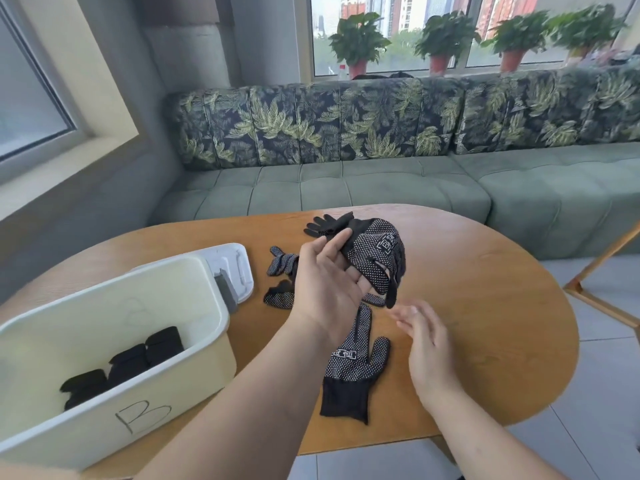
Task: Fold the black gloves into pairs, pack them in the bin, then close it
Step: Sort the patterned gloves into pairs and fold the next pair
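The left hand (329,271) is palm up above the bench (485,306), its thumb pinching a raised glove (377,258) that drapes over its fingers. At its 4 o'clock the right hand (426,337) hovers spread and holds nothing. Between the forearms a flat glove (353,362) lies dotted side up. Loose gloves (282,265) lie from 9 to 12 o'clock of the left hand. At 8 o'clock the bin (194,344) holds folded pairs (128,362), its lid (232,258) behind it.
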